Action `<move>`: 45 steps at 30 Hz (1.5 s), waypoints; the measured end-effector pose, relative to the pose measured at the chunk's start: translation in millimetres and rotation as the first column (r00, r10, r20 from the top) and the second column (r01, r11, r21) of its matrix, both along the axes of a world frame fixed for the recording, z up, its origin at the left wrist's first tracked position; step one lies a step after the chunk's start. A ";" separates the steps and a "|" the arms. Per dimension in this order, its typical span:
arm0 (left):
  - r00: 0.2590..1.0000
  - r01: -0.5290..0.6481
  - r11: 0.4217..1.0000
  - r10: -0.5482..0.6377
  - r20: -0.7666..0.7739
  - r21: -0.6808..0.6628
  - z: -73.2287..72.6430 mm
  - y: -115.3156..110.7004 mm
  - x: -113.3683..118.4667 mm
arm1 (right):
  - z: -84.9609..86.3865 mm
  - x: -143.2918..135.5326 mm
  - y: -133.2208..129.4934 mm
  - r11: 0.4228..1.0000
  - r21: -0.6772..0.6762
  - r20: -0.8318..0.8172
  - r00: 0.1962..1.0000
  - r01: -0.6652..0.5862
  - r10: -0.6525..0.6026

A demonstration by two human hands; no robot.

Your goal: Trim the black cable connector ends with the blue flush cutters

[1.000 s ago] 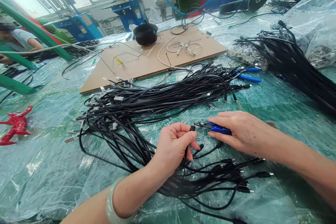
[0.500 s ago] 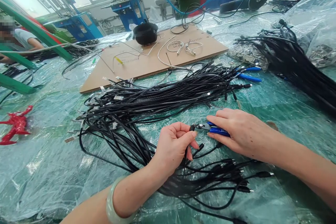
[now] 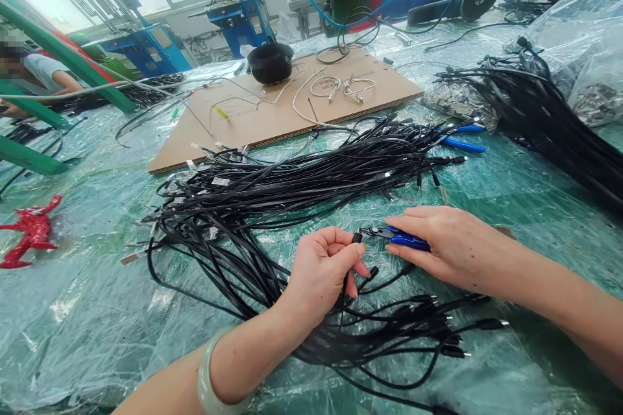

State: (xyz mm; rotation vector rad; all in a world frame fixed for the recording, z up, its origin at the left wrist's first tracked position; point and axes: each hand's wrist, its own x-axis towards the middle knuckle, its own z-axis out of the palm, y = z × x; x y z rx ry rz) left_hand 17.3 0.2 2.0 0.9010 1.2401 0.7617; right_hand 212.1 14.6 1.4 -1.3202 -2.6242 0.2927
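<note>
Between the thumb and fingers of my left hand (image 3: pixel 324 269) is the black plug end of a cable (image 3: pixel 357 237), pointing up and to the right. My right hand (image 3: pixel 448 246) is wrapped round the blue handles of small flush cutters (image 3: pixel 409 239), whose jaws sit at the tip of that plug. Whether the jaws touch it I cannot tell. Below my hands lies a loose bundle of black cables (image 3: pixel 389 331) with their plug ends to the right. Behind them stretches a larger pile of black cables (image 3: pixel 292 172), with metal USB plugs at its left end.
Another pair of blue-handled pliers (image 3: pixel 464 144) lies at the pile's right end. Behind stands a cardboard sheet (image 3: pixel 195 136) bearing a black bowl (image 3: pixel 269 63) and pale cables. More black cables (image 3: pixel 549 123) hang at right. A red figure (image 3: pixel 32 233) lies left; a person (image 3: pixel 46 74) sits beyond.
My right hand and the flush cutters have shifted slightly to the right, away from my left hand. The left hand keeps its hold on the cable in the same place.
</note>
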 end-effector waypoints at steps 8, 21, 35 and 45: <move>0.999 0.011 1.000 -0.011 -0.033 0.009 -0.9 0.3 -0.1 | 3.5 -3.3 -1.4 0.994 0.108 0.069 0.998 -0.017 0.009; 0.998 0.011 1.000 -0.012 0.062 0.005 -1.3 1.7 -1.5 | -2.1 0.7 2.9 0.998 0.038 -0.026 0.999 0.048 -0.048; 0.997 -0.009 0.999 0.011 0.076 -0.031 0.4 1.9 -0.8 | -0.8 -2.4 2.6 1.000 0.016 -0.018 1.000 0.015 -0.015; 0.997 0.016 1.000 -0.015 0.072 -0.017 0.9 1.9 -0.6 | -4.1 -1.7 6.2 0.998 0.042 -0.103 0.994 0.048 -0.044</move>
